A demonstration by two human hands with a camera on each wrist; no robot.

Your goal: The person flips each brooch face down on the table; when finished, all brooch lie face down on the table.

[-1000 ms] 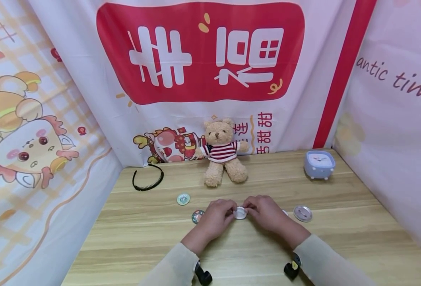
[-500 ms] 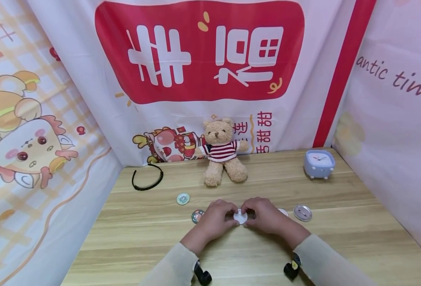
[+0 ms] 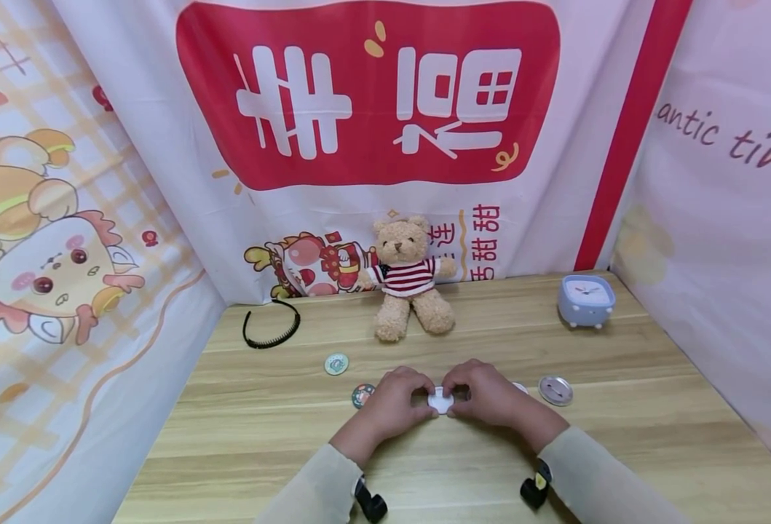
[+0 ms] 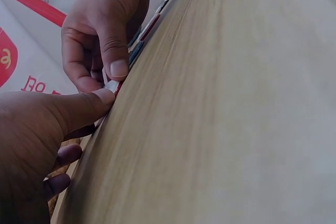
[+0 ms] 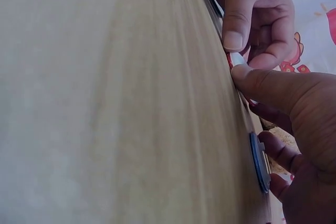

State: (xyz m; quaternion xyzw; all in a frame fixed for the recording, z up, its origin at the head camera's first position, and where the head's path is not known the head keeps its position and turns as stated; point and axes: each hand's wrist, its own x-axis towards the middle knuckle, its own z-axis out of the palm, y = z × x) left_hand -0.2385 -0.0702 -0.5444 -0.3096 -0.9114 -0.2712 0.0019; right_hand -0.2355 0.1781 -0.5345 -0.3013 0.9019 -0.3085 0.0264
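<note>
- Sleeves [image 3: 316, 484] in a pale colour cover your forearms, which slant in toward each other over the worktop [image 3: 444, 477]; black devices [image 3: 373, 506] sit at both wrists.
- Your left hand [image 3: 393, 398] arches inward, forefinger above and thumb below, its fingers pinching the left rim of a small white disc [image 3: 440, 402].
- Your right hand [image 3: 488, 395] mirrors it, its fingers grasping the disc's right rim.
- The disc sits between your fingertips, low over the worktop; a red edge shows in the wrist views, but you cannot tell whether it touches the wood.
- Your left hand partly blocks a dark round badge [image 3: 361, 395]; a teal badge [image 3: 336, 364] lies just beyond that.
- Your right hand hides most of a white round piece [image 3: 520, 388]; beside it, a silver badge [image 3: 555, 391] lies pin side up.
- Farther back, a teddy bear [image 3: 408, 282] sits against the printed backdrop [image 3: 529, 218], well apart from a black headband [image 3: 271, 343] on its left and a blue clock [image 3: 584, 313] on its right.
</note>
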